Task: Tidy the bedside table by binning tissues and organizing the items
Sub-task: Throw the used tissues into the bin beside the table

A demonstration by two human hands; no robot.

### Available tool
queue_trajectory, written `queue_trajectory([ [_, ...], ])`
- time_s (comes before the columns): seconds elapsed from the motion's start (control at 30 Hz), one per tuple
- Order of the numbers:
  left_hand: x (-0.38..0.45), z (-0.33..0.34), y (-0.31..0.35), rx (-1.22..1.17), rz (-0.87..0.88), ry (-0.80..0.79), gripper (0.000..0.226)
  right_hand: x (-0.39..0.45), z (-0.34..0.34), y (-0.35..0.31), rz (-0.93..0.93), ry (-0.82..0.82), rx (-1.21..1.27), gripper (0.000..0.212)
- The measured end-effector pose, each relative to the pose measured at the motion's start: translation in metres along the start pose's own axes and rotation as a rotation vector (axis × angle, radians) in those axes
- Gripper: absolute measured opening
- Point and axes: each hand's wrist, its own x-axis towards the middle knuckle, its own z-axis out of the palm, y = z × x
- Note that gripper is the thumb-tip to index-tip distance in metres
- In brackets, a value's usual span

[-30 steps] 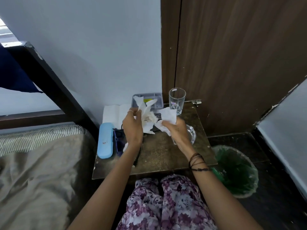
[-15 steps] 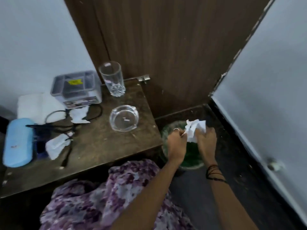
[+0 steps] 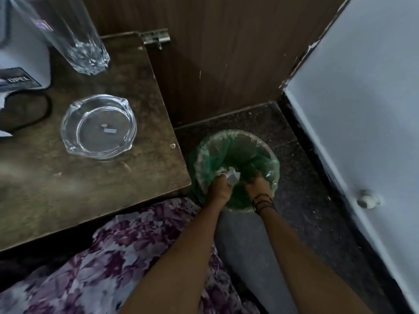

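Note:
Both my hands are down inside the green-lined bin [image 3: 269, 164] on the floor to the right of the bedside table [image 3: 118, 177]. My left hand [image 3: 221, 188] is closed on a crumpled white tissue [image 3: 231, 175], which shows just past its fingers. My right hand [image 3: 259, 186], with black threads on the wrist, sits beside the tissue with its fingers curled downward; whether it touches the tissue is hidden. On the table stand a clear glass ashtray [image 3: 98, 126] and a tall drinking glass [image 3: 79, 41].
A white box with a dark label [image 3: 20, 64] and a black cable [image 3: 43, 112] lie at the table's left edge. A brown wooden panel [image 3: 215, 53] rises behind the bin, a pale blue door [image 3: 362, 109] stands to the right. My floral-clothed lap [image 3: 113, 257] is below.
My hands carried the tissues from above the table rightward and down, from over the bin's rim into the bin. The view tilted down and closer to the bin.

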Motion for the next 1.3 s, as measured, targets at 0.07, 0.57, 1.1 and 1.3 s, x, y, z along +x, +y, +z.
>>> queue_trajectory([
  [0.07, 0.001, -0.001, -0.003, 0.044, 0.011, -0.003, 0.036, 0.003, 0.002, -0.001, 0.033, 0.041, -0.019, 0.044],
  [0.57, -0.126, -0.087, 0.073, -0.375, 0.373, 0.381, 0.029, -0.102, -0.038, -0.102, -0.474, 0.571, 0.544, 0.020],
  [1.1, -0.232, -0.304, -0.095, 0.207, 0.228, 1.082, 0.039, -0.234, 0.063, -0.316, -1.089, 0.036, 0.033, 0.018],
  [1.3, -0.221, -0.326, -0.138, 0.353, 0.099, 0.898, 0.033, -0.204, 0.095, -0.366, -0.989, -0.052, -0.432, 0.047],
])
